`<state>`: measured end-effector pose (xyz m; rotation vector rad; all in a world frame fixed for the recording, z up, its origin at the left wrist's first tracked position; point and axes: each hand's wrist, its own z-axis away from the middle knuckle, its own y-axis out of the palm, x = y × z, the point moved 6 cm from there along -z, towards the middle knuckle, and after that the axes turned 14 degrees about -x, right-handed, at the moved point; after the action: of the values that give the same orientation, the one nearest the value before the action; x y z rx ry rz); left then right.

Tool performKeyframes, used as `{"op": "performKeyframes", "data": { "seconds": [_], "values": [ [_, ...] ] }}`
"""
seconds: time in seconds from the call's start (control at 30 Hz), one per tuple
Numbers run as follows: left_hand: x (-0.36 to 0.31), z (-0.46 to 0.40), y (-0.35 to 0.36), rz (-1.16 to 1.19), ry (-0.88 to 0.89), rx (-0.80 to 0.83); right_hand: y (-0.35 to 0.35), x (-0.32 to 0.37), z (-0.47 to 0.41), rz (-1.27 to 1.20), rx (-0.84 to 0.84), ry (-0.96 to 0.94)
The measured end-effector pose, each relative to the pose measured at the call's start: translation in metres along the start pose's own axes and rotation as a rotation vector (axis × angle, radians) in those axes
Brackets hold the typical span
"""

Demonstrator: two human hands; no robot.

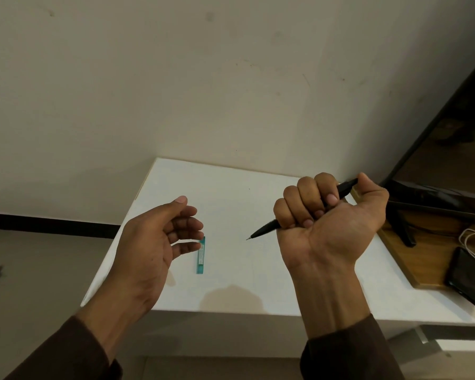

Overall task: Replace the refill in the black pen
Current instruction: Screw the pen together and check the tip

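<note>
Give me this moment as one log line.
right hand: fist around black pen | left hand: open, empty | teal case: lying on white table

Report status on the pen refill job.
Right hand fisted on black pen. Left hand open, empty, above teal refill case. White table unobstructed.

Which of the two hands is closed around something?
The right hand, fisted around the black pen; the left hand is open and empty.

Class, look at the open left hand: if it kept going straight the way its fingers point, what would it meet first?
Probably the teal refill case lying on the white table, just beyond the left hand fingers; depth is unclear, so it might pass above it.
</note>
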<state>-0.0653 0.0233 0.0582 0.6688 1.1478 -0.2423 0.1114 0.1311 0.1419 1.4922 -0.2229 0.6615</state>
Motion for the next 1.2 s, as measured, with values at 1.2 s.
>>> {"op": "performKeyframes", "data": {
  "seconds": [1.2],
  "values": [
    [0.013,0.018,0.014,-0.256,-0.134,0.489,-0.002,0.002,-0.001,0.030,-0.009,-0.039]
  ]
}}
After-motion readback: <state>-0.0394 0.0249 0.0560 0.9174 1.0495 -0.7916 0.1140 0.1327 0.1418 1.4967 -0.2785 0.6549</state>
